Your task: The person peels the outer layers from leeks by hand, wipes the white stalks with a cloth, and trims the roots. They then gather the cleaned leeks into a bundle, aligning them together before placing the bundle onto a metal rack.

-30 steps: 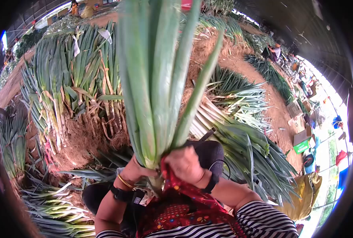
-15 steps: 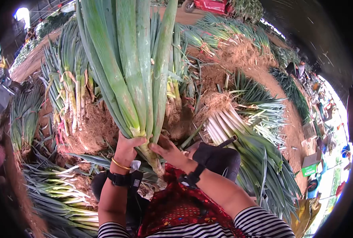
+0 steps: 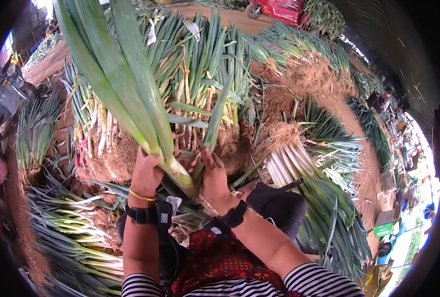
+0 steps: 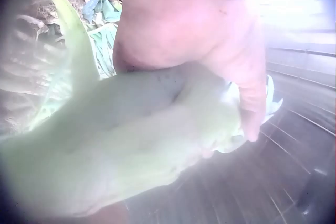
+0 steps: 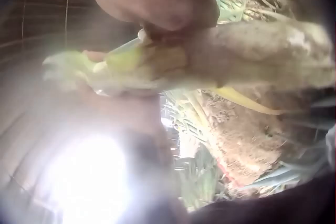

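Heaped scallion bundles (image 3: 200, 64), trimmed white stalks (image 3: 287, 166), red vehicle (image 3: 279, 9), green box (image 3: 382, 230)

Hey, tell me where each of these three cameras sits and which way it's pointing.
Head: worn on the head, looking forward and down at the leek, piled leeks behind; both forearms, left hand and right hand show.
Left wrist: on that wrist, looking along the hand at the gripped leek, blurred close.
Right wrist: on that wrist, looking past the hand at the leek, root mass beyond.
Shared: all three show the same leek.
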`<state>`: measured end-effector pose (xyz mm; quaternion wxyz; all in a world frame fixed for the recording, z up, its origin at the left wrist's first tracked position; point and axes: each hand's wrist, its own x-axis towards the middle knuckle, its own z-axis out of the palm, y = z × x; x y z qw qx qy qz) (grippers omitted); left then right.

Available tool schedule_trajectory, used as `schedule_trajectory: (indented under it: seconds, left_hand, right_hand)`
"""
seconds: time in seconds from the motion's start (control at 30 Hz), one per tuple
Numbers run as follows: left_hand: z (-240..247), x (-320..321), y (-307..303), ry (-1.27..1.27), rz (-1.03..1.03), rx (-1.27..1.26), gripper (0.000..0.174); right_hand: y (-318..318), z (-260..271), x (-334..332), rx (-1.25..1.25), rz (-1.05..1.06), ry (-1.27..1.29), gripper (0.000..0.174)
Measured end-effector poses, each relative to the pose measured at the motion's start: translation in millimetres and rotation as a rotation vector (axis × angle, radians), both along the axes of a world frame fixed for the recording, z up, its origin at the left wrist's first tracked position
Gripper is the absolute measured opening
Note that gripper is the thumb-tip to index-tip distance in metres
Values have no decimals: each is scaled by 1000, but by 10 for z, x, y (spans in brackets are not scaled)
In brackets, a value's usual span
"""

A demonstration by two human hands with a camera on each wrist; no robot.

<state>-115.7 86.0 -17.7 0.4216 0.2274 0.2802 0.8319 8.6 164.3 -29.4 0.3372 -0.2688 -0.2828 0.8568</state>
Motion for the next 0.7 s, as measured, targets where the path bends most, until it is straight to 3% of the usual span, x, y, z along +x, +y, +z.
schedule_trajectory:
  seconds: [0.03,0.13,0.23,0.27,0.3,0.37,0.4,0.43,0.5,0.53,0.57,0.63,0.7]
  left_hand:
    - [24,44,30,0,1,1,71]
    - [209,280,110,209,276,0,76]
    - [98,195,153,128,418,-185,67]
    - [97,170,152,103,437,-169,56]
    - [120,130,140,102,445,-167,56]
    - [163,34,69,65,382,-158,50]
    - [116,-42,76,109,404,-144,48]
    - [57,-133,80,112,410,-142,48]
    - [-90,-355,76,76,473,-224,50]
    - [-205,-501,23,303,596,-298,44]
    - [-126,-611,-52,311,596,-297,44]
    - [130,-782,-147,-3,633,-284,30]
    - [247,-842,-196,-1,639,-247,25]
  right_hand:
    - [40,28,-16,1,1,0,26]
    - [84,57,-52,181,-29,44,26]
    - [-66,-46,-79,463,-123,-278,32]
    - [-124,-30,-43,590,-124,-238,34]
    - [-132,-95,-6,593,-117,-235,34]
    - [-96,-349,105,890,41,-228,33]
    - [-71,-470,147,665,118,-219,29]
    - [-58,-540,237,668,122,-214,29]
    - [-3,-662,494,1093,220,-520,25]
    - [25,-764,642,1297,171,-617,25]
    - [59,-867,801,1496,115,-716,25]
    - [133,-1082,1131,1550,178,-730,23]
    - [165,-1301,1345,1832,197,-801,25]
